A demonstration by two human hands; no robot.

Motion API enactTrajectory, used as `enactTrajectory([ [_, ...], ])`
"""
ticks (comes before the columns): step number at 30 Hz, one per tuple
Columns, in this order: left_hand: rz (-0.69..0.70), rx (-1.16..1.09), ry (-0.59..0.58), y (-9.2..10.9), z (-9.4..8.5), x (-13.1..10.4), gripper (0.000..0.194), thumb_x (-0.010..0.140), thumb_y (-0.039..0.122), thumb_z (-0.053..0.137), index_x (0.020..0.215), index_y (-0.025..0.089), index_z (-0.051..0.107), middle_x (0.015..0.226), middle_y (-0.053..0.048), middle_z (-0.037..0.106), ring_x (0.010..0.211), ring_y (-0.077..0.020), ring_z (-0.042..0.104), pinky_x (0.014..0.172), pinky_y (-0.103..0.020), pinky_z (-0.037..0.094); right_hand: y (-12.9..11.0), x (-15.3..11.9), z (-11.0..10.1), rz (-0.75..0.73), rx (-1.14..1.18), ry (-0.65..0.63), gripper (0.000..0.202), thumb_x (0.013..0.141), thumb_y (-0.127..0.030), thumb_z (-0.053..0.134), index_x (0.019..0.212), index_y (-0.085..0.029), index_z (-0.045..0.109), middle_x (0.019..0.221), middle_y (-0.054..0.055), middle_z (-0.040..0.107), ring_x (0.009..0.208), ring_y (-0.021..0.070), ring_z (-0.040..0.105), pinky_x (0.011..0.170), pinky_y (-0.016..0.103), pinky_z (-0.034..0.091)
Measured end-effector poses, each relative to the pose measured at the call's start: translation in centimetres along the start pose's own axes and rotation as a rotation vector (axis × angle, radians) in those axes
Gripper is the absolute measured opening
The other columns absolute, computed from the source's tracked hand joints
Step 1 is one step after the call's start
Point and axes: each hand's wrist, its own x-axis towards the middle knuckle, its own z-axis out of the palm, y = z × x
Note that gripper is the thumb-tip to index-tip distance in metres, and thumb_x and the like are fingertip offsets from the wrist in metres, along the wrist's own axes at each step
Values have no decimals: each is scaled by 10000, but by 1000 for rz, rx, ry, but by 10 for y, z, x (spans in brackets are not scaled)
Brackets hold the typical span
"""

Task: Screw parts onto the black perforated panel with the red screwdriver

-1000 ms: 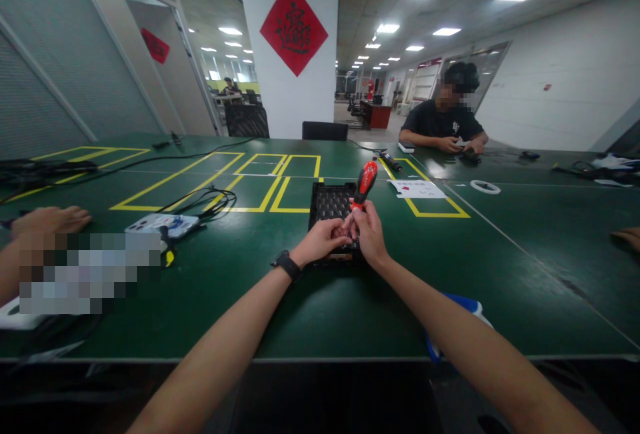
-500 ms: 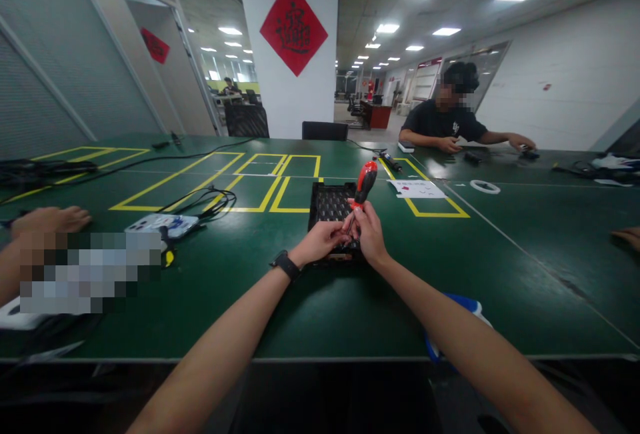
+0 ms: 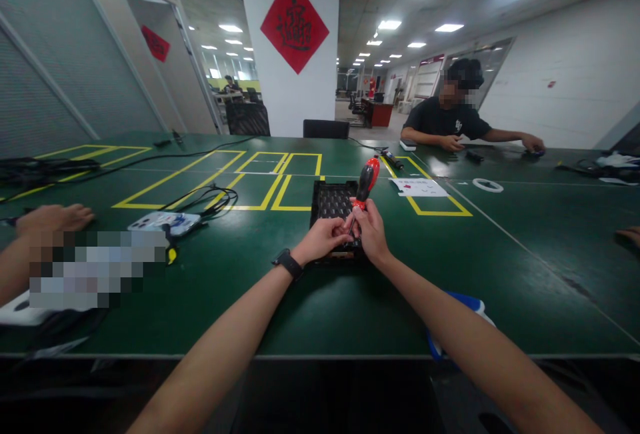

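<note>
My right hand (image 3: 371,229) is closed around the lower part of a screwdriver (image 3: 369,179) with a red and black handle. The handle points up and leans to the right; its thin shaft runs down between my hands. My left hand (image 3: 326,237), with a dark band on the wrist, is pinched near the lower end of the shaft. Whatever its fingertips hold is too small to make out. Under both hands lies a black open-topped plastic case (image 3: 334,199) with a patterned inside. My hands cover its near part, so the screwdriver's tip cannot be seen clearly.
On the green table (image 3: 280,314) are a phone (image 3: 165,222) with cables at left, a paper sheet (image 3: 420,187), a white ring (image 3: 487,185) and a blue-white object (image 3: 467,302) beside my right forearm. Another person's hand (image 3: 55,221) rests at left; a co-worker (image 3: 455,114) sits across.
The screwdriver's handle leans a little further right. My hands stay at the same spot over the case. Across the table, the co-worker's outstretched hand has shifted slightly right.
</note>
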Motion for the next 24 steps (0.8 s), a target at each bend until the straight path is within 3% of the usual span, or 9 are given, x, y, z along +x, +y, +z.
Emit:
enactTrajectory([
  [8, 63, -71, -91, 7, -3, 0, 196, 813, 253, 474, 803, 110, 608, 741, -14, 624, 670, -108, 540, 643, -203, 399, 1, 1, -1, 18, 33, -21, 346, 855, -421, 396, 1099, -184, 460, 594, -42, 544, 385, 41, 363, 383, 162, 311],
  [16, -16, -7, 23, 7, 0, 0, 279, 715, 391, 598, 739, 115, 566, 632, 20, 538, 559, -84, 451, 539, -194, 362, -1, -1, 0, -5, 10, -3, 354, 849, -421, 415, 1105, -181, 467, 575, -47, 517, 403, 46, 377, 386, 162, 296],
  [24, 14, -36, -46, 5, -2, 1, 234, 771, 326, 541, 780, 105, 616, 651, 3, 579, 583, -93, 482, 558, -193, 366, 1, 0, -2, -1, 23, -27, 320, 869, -398, 382, 1093, -185, 466, 620, -30, 560, 395, 41, 377, 390, 166, 305],
])
